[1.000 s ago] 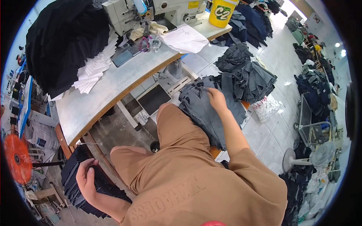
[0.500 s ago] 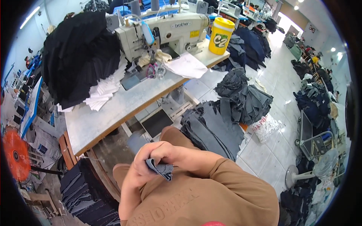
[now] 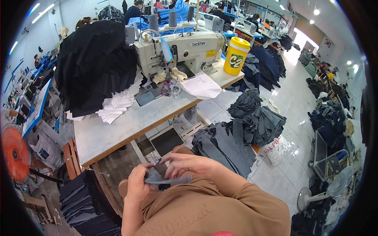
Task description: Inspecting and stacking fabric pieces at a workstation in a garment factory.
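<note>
In front of my lap, my left hand (image 3: 138, 183) is closed on a grey-blue denim piece (image 3: 165, 180), its thumb on the top. The cloth is folded, and a narrow strip of it sticks out to the right across my brown shirt. My right hand (image 3: 187, 165) hovers just over the far side of the cloth, fingers bent and apart. Whether its fingertips touch the cloth is hard to make out. Beyond my knees stands a sewing table (image 3: 106, 137) with a cream sewing machine (image 3: 185, 49) on it.
A tall pile of black cloth (image 3: 94, 67) with white layers covers the table's left. A yellow tub (image 3: 236, 56) stands at its right end. Grey denim pieces (image 3: 226, 145) are heaped right of my knees. Dark stacked cloth (image 3: 88, 204) and an orange fan (image 3: 15, 153) are at left.
My hands were clasped together around the folded denim; now they are apart, with the cloth opened out between them. The view has tilted up slightly.
</note>
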A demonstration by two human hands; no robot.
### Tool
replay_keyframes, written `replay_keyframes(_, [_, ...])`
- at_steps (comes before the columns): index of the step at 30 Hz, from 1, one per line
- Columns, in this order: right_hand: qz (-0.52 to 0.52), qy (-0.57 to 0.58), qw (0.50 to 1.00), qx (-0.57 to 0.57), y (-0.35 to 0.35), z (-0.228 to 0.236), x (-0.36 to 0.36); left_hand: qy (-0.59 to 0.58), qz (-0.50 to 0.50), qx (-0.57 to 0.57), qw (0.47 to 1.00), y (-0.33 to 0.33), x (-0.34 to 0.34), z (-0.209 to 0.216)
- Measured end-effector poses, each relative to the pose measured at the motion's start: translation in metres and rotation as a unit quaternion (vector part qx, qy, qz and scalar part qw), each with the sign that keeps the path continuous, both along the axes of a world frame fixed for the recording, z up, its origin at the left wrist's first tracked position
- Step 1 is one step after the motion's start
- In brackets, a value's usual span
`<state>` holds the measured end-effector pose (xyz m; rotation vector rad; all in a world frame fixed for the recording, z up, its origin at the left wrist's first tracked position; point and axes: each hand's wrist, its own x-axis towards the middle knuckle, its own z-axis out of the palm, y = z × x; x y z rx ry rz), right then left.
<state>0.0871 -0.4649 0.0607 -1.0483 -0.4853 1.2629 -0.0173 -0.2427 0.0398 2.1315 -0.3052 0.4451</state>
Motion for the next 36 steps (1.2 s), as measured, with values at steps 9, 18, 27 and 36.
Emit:
replay_keyframes(9, [0.064,-0.071,0.995,0.026,0.034,-0.044,0.004,-0.073,0.065,0.03,0.995,-0.005,-0.001,0.001])
replay_keyframes(18, [0.099,0.025,0.992,0.076,0.044,-0.054,-0.002,-0.11,0.132,0.051,0.984,0.001,-0.008,0.004])
replay_keyframes(27, [-0.017,-0.159,0.986,0.048,0.033,-0.034,0.003,0.18,-0.201,-0.247,0.931,0.023,-0.017,-0.006])
replay_keyframes(36, [-0.022,-0.343,0.939,0.005,0.041,-0.02,-0.003,0.03,-0.069,-0.396,0.915,-0.013,-0.013,-0.026])
